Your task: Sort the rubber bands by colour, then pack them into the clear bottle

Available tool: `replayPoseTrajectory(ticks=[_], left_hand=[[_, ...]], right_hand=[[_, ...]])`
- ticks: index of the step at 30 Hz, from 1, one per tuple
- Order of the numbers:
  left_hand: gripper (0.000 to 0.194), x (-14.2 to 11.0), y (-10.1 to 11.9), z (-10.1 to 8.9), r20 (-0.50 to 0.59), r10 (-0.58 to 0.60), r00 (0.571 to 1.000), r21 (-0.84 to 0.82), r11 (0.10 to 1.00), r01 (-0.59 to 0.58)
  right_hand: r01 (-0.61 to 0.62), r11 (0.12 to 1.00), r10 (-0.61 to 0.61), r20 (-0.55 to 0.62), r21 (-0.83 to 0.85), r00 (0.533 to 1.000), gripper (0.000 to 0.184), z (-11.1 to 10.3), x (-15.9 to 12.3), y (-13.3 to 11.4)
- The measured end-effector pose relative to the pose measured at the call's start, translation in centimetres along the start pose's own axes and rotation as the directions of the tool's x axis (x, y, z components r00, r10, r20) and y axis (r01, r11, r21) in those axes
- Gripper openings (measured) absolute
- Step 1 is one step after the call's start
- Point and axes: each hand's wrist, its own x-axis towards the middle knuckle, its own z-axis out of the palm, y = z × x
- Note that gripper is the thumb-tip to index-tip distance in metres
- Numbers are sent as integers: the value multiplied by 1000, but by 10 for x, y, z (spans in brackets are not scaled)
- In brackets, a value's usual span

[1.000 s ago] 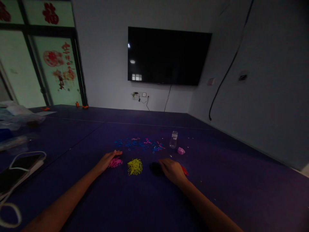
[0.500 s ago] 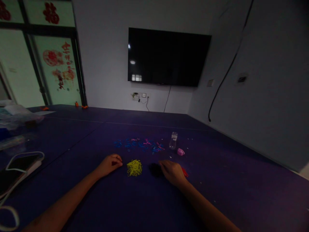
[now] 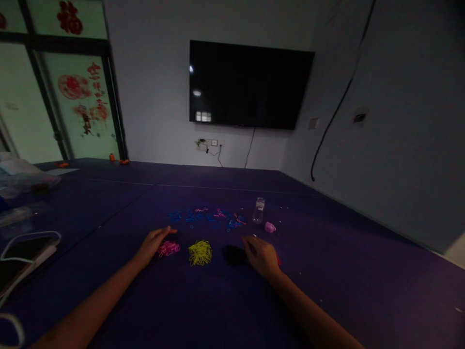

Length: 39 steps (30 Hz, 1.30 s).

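On the dark purple table (image 3: 218, 310) lie small piles of rubber bands: a pink pile (image 3: 168, 248), a yellow pile (image 3: 199, 252) and a black pile (image 3: 232, 255). Farther back is a scatter of blue and pink bands (image 3: 207, 216). My left hand (image 3: 152, 244) lies flat with fingers stretched out, just left of the pink pile. My right hand (image 3: 262, 255) rests palm down next to the black pile, fingers loosely curled, with a bit of red (image 3: 278, 261) showing at its right side. What its fingers hold, if anything, is hidden.
A small clear bottle (image 3: 258, 210) and its pink cap (image 3: 270, 227) stand behind my right hand. A phone with a white cable (image 3: 22, 249) lies at the left edge, plastic bags (image 3: 22, 177) farther back. A black screen (image 3: 249, 85) hangs on the wall.
My left hand was closed over the pink pile half a second ago; now it has opened and drawn left, uncovering the pile. My right hand has barely moved.
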Motion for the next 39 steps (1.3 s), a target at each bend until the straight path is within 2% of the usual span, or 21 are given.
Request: replayPoseTrajectory(ticks=[2,5,7,10,15,22,27,30,35,39], left_hand=[[47,0,0,0,28,-23,999,2,1000,23],[47,-2,-1,3,40,-41,998,2,999,40],[46,-3,-3,6,-3,-35,999,15,999,35],[46,-3,-6,10,-53,-20,998,76,997,24],[44,-2,-15,13,30,52,998,312,948,-59],[38,-2,-23,16,59,137,989,461,875,-149],[36,-4,-21,18,62,179,982,577,796,-181],[36,-3,-16,17,40,251,967,625,749,-220],[33,10,13,27,37,435,900,640,681,-356],[31,21,41,57,117,603,789,647,556,-521]], right_hand=[[-100,990,113,-121,103,986,42,-2,1,3],[-240,932,311,-260,273,914,54,-6,2,10],[-254,904,366,-318,343,875,58,-8,3,15],[-226,895,369,-357,385,858,59,-8,3,20],[-196,903,321,-296,383,900,57,-2,1,19],[-179,913,290,-276,366,916,57,-2,1,17],[-190,952,259,-300,241,918,54,-5,1,19],[-173,973,212,-294,153,932,47,-9,6,22],[-121,993,118,-199,0,973,30,-18,38,27],[-151,981,152,5,-125,988,27,-15,76,31]])
